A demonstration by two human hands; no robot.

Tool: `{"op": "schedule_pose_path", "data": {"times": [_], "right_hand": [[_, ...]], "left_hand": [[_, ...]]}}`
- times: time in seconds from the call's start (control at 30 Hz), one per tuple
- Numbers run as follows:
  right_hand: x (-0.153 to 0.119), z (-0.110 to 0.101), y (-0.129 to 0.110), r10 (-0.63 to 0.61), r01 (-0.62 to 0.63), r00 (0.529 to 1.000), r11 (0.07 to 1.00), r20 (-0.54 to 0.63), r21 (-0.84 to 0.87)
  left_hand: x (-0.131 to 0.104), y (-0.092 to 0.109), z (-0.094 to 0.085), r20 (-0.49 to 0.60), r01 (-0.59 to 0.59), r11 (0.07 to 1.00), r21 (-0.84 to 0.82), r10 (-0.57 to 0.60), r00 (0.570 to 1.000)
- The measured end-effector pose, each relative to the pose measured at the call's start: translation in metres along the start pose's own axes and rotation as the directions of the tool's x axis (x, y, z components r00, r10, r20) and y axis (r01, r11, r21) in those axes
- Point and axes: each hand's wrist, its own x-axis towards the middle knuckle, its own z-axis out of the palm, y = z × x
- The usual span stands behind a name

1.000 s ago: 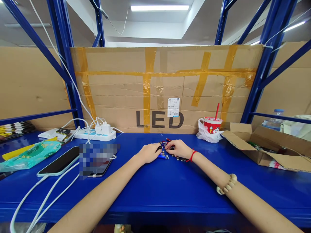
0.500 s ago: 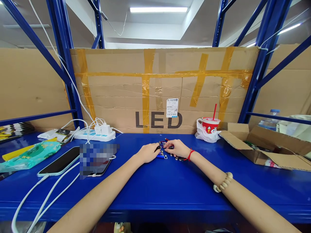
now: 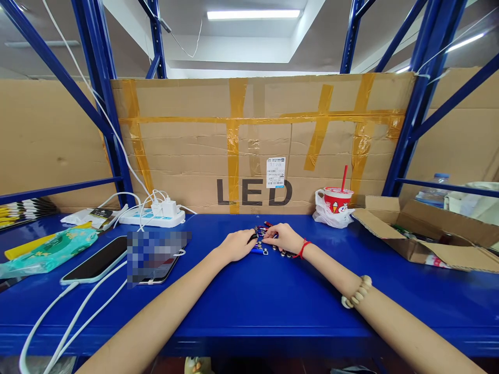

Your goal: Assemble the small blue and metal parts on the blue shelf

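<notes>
1. The left hand (image 3: 237, 244) rests curled on the blue shelf (image 3: 273, 306), fingertips on a small dark piece; a firm grip cannot be confirmed.
2. The right hand (image 3: 284, 237) lies curled just beside it, fingers pinching into the pile of small parts (image 3: 268, 244).
3. That pile sits mid-shelf, toward the far cardboard wall (image 3: 257, 140).
4. A red cup (image 3: 337, 200) stands far right; two phones (image 3: 97, 259) lie left.

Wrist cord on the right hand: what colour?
Red; the wrist cord shows best in the head view, beside the right hand.
</notes>
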Motion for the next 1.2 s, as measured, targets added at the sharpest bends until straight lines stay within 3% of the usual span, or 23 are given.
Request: {"op": "schedule_pose_path", "data": {"times": [0.1, 0.2, 0.33, 0.53, 1.2], "right_hand": [[0.0, -0.001, 0.0, -0.005, 0.003, 0.999, 0.999, -0.04, -0.049], [-0.001, -0.004, -0.001, -0.048, 0.037, 0.987, 0.997, -0.151, -0.073], [0.001, -0.003, -0.002, -0.12, 0.139, 0.954, 0.989, -0.275, 0.051], [0.003, 0.006, -0.006, -0.215, 0.26, 0.949, 0.948, -0.232, 0.185], [0.0, 0.009, -0.01, -0.251, 0.265, 0.92, 0.964, -0.303, 0.008]], "left_hand": [[0.0, 0.0, 0.0, 0.0, 0.0, 1.0, 0.003, 0.0, 1.0], [0.0, 0.001, -0.001, 0.001, -0.006, 1.0, 0.005, 0.006, 1.0], [-0.001, 0.002, -0.002, 0.006, 0.0, 1.0, 0.009, 0.0, 1.0], [0.0, 0.001, 0.0, -0.005, -0.009, 1.0, -0.004, 0.009, 1.0], [0.0, 0.0, 0.0, 0.001, 0.006, 1.0, -0.014, -0.005, 1.0]]}}
